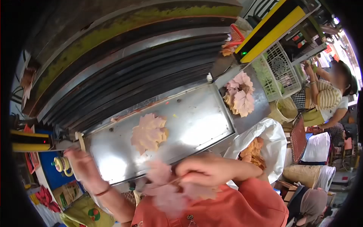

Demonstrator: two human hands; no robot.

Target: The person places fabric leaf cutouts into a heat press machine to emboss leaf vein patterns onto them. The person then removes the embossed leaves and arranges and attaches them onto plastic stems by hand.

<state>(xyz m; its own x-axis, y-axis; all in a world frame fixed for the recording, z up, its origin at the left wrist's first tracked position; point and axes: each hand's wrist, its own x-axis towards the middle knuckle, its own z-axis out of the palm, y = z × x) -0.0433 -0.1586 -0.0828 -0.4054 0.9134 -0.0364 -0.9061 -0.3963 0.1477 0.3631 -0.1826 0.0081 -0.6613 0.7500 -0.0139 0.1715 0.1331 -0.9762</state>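
My right hand (204, 170) is closed on a bunch of pinkish artificial leaves (166, 189), held low in front of my orange shirt. The leaves are blurred. My left hand (84, 170) is at the left end of a shiny metal tray (189, 102), near a pale handle-like piece (80, 140). Motion smears its fingers, so their pose is unclear. A stack of pale pink, yellow-edged leaves (148, 132) lies on the tray. More pink leaves (240, 94) are piled on the surface to the right of it.
A large press with dark ridged layers (132, 64) spans the back of the tray. Yellow-black guards (272, 30) flank it. At right are a white plastic crate (278, 70) and a white sack (274, 151) holding orange-brown leaves (253, 153). Other people (331, 90) are farther right.
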